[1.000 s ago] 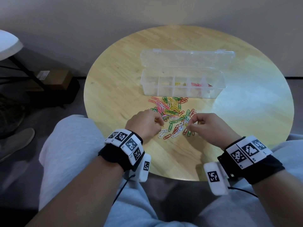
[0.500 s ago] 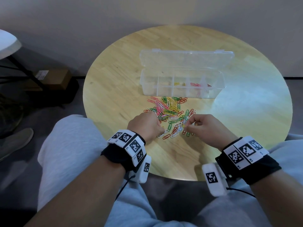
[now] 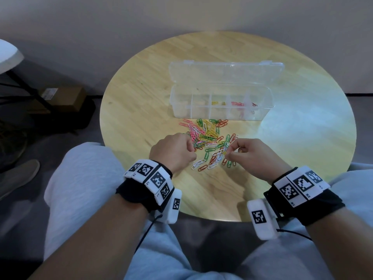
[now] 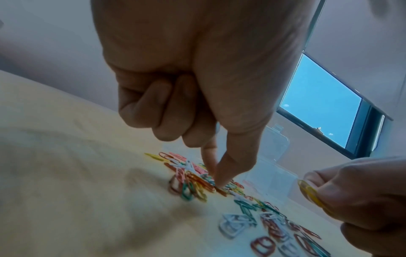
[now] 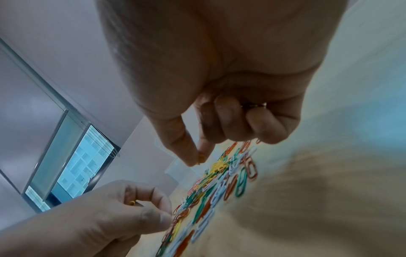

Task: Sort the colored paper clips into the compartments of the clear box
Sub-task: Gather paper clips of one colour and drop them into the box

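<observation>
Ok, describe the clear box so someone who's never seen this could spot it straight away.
On the round wooden table, look past the paper clip pile, on the side away from the person. The clear box sits there with its lid open: see-through, divided into compartments, some holding a few clips.

Left hand point(image 3: 173, 152) hides clips beneath, box contents point(image 3: 238, 104) too small

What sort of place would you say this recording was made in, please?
Probably an office or a plain room in a tall building. A small round wooden table stands against a bare wall, a brown cardboard box sits on the grey floor, and a window shows another building's facade.
</observation>
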`<state>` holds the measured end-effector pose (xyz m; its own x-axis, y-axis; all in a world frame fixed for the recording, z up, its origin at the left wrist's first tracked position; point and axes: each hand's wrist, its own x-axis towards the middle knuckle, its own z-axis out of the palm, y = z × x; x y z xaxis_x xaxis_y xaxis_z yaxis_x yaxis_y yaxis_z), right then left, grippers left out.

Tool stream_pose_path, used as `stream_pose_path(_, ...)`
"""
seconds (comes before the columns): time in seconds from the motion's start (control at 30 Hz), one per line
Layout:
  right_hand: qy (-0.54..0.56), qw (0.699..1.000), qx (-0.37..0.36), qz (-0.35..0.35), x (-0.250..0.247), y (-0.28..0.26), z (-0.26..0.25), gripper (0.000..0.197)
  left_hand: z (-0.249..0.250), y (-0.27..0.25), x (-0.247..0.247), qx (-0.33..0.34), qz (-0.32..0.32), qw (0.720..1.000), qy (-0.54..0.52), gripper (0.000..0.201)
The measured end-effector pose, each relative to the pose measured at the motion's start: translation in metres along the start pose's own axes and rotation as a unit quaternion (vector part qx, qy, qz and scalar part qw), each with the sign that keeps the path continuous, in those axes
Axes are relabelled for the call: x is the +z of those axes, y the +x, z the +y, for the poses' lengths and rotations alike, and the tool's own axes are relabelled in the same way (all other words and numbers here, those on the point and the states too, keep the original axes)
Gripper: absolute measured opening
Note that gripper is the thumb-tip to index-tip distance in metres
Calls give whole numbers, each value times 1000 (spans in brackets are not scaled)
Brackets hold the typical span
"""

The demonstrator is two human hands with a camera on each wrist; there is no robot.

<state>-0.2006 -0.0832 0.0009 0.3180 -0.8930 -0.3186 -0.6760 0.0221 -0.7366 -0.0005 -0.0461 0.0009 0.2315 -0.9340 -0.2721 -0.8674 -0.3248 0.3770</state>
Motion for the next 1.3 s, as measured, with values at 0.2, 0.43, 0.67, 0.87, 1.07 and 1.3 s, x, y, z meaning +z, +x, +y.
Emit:
stream_pose_path(0.2,-4,1000,-2,-1,0,-1,-1,10,2,-2,4,5,-12,1000,28,9)
stream_pose_path(0.43,-4,1000,-8,-6,-2,-4,1,10,1,-4,-4,1,4,1000,1,13)
stream_pose_path(0.67,132,988,67,-48,-5,-5,-7,36,-12,-7,-17,-27,16,999,-15,9)
stream_pose_path(0.87,154,982,72,-82,-5,-12,-12,34,-4,-7,-6,-9,-10,1000,22,15)
stream_pose_path(1.07,168,981,62,-79,-6,-13,-11,36,0,-6,-2,-1,7,999,46,7)
stream_pose_path(1.3,166,981,61,-83,-5,-13,-10,35,10,-10,4,62,9,995,84,15)
